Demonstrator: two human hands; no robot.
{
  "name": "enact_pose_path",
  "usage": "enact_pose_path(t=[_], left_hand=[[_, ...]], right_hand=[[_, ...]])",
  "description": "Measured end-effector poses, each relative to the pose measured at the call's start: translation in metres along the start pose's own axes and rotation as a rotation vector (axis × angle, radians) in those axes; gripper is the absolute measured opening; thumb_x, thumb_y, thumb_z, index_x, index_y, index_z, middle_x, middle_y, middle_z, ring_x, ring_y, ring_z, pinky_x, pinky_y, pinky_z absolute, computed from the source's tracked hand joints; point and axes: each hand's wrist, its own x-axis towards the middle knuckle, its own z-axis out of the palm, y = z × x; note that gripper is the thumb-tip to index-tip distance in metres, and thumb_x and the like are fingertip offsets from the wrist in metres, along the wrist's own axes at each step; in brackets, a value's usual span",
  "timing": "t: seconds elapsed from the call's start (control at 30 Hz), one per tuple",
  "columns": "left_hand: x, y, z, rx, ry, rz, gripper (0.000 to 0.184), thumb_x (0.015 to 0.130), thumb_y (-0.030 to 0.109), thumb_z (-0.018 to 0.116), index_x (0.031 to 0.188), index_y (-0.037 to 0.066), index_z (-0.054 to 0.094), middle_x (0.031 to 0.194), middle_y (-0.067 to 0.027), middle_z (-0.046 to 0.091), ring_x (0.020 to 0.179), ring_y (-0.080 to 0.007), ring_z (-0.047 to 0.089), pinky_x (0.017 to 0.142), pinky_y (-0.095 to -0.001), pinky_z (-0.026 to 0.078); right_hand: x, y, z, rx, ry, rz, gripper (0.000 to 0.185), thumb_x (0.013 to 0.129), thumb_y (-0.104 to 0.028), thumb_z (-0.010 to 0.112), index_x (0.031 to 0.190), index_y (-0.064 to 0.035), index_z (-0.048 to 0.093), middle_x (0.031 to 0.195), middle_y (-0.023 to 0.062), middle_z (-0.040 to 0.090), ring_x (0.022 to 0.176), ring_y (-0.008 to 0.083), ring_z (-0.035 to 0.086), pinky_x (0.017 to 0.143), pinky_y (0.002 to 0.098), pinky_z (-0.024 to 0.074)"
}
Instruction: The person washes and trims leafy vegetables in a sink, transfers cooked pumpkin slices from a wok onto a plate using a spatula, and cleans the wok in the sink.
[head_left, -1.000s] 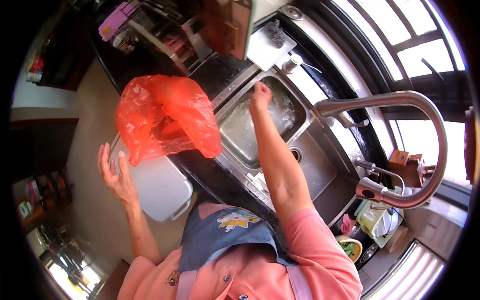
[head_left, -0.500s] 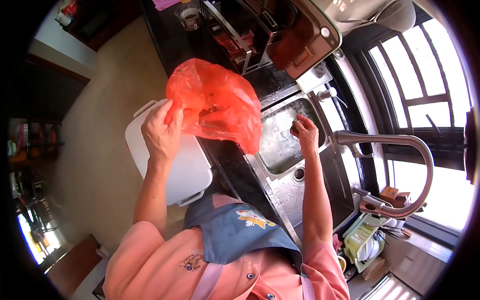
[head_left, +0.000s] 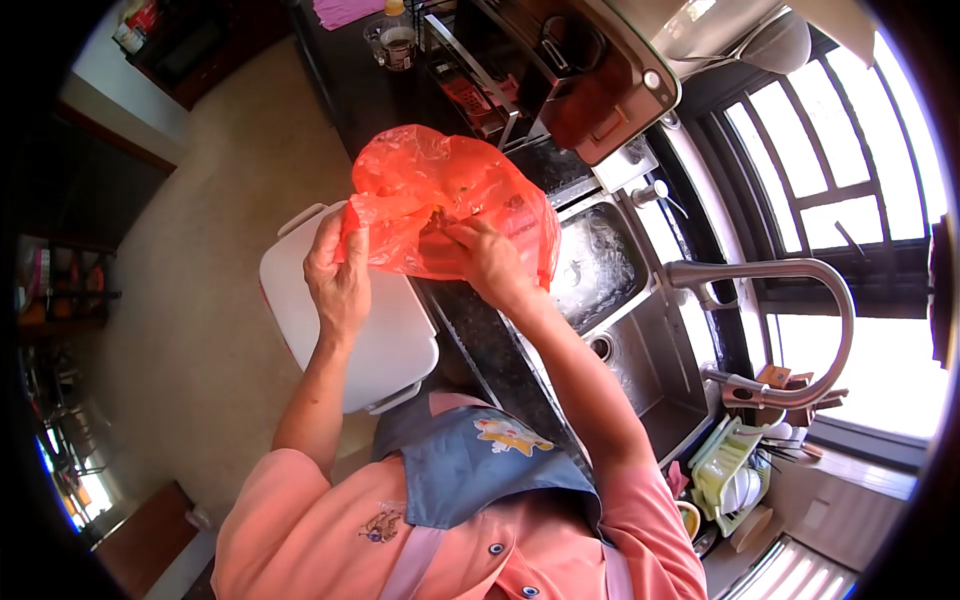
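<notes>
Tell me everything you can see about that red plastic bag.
The red bag looks like thin, shiny, partly see-through plastic, crumpled and puffed out, its mouth open. In view it overlaps the white container and the edge of the sink; what supports it is unclear. The left grip pinches its left edge; the right grip is at its opening. Its contents can't be made out.

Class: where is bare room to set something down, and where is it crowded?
Bare: the white bin top, between left hand and black counter; the steel sink floor, between drain and dish rack. Crowded: the counter around jar and metal rack, and the red bag, right hand at its mouth.
</notes>
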Motion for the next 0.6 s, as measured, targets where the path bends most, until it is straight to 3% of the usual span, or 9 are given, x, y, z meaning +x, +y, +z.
enact_pose_path(t=[0.03,0.1,0.17,0.2,0.3,0.37,0.43,0.5,0.6], left_hand=[[-0.001,-0.001,-0.001,0.000,-0.011,0.019,0.028,0.103,0.018,0.059,0.123,-0.001,0.064,0.114,-0.0055,0.065,0.107,-0.0136,0.060,0.096,-0.0285,0.046],[-0.002,0.000,0.000,-0.099,-0.052,0.017,0.028,0.103,0.017,0.058,0.124,0.000,0.063,0.117,-0.0061,0.064,0.110,-0.0145,0.059,0.098,-0.0294,0.045],[-0.009,0.000,0.003,-0.145,-0.095,0.005,0.027,0.103,0.015,0.057,0.126,0.000,0.062,0.120,-0.0066,0.063,0.113,-0.0151,0.058,0.100,-0.0301,0.044],[-0.012,0.000,0.004,-0.145,-0.118,0.006,0.027,0.103,0.014,0.057,0.126,0.000,0.062,0.121,-0.0067,0.063,0.115,-0.0154,0.057,0.102,-0.0304,0.044],[-0.016,-0.004,0.008,-0.242,-0.141,-0.023,0.026,0.102,0.011,0.057,0.125,0.000,0.062,0.124,-0.0081,0.063,0.120,-0.0169,0.056,0.105,-0.0313,0.042],[-0.017,-0.006,0.011,-0.310,-0.141,-0.030,0.025,0.102,0.010,0.057,0.125,0.000,0.062,0.124,-0.0085,0.063,0.120,-0.0172,0.056,0.105,-0.0315,0.042],[-0.018,-0.007,0.012,-0.352,-0.122,-0.033,0.026,0.099,0.005,0.056,0.124,0.000,0.062,0.124,-0.0088,0.062,0.119,-0.0171,0.056,0.105,-0.0316,0.042],[-0.016,-0.005,0.008,-0.303,-0.121,-0.048,0.028,0.096,0.002,0.056,0.123,-0.001,0.062,0.125,-0.0090,0.062,0.119,-0.0170,0.056,0.105,-0.0316,0.042],[-0.009,-0.002,-0.006,-0.194,-0.151,-0.181,0.031,0.090,0.003,0.058,0.120,-0.001,0.063,0.126,-0.0095,0.061,0.118,-0.0170,0.056,0.105,-0.0315,0.042]], right_hand=[[-0.004,-0.001,0.005,-0.150,0.048,-0.029,0.023,0.095,-0.014,0.059,0.114,-0.0081,0.071,0.103,0.0171,0.071,0.089,0.0312,0.070,0.079,0.0379,0.0546],[0.000,-0.003,0.000,-0.211,-0.028,0.132,0.022,0.095,-0.017,0.058,0.110,-0.0087,0.072,0.107,0.0180,0.070,0.092,0.0340,0.068,0.079,0.0396,0.0540],[0.008,-0.032,-0.036,-0.022,-0.283,0.529,0.022,0.094,-0.021,0.060,0.107,-0.0087,0.072,0.112,0.0164,0.069,0.096,0.0341,0.067,0.078,0.0400,0.0532],[0.009,-0.025,-0.036,-0.096,-0.219,0.508,0.021,0.088,-0.020,0.065,0.106,-0.0111,0.072,0.109,0.0144,0.070,0.103,0.0318,0.066,0.078,0.0432,0.0529],[0.030,-0.010,-0.041,-0.305,0.328,0.078,0.029,0.084,-0.026,0.071,0.108,-0.0111,0.070,0.095,0.0140,0.072,0.096,0.0302,0.069,0.086,0.0431,0.0509],[0.059,0.007,-0.039,-0.399,0.417,-0.093,0.033,0.083,-0.027,0.072,0.110,-0.0092,0.068,0.090,0.0144,0.073,0.092,0.0301,0.070,0.093,0.0457,0.0478],[0.079,0.032,-0.038,-0.466,0.241,-0.097,0.035,0.082,-0.026,0.072,0.111,-0.0075,0.065,0.090,0.0146,0.073,0.092,0.0303,0.070,0.098,0.0486,0.0449],[0.091,0.050,-0.038,-0.482,-0.210,0.063,0.033,0.083,-0.022,0.070,0.111,-0.0058,0.062,0.094,0.0145,0.072,0.094,0.0309,0.069,0.102,0.0516,0.0422],[0.106,0.055,-0.043,-0.440,0.131,-0.039,0.020,0.083,-0.015,0.065,0.099,-0.0067,0.060,0.085,0.0142,0.070,0.089,0.0327,0.068,0.101,0.0520,0.0426]])
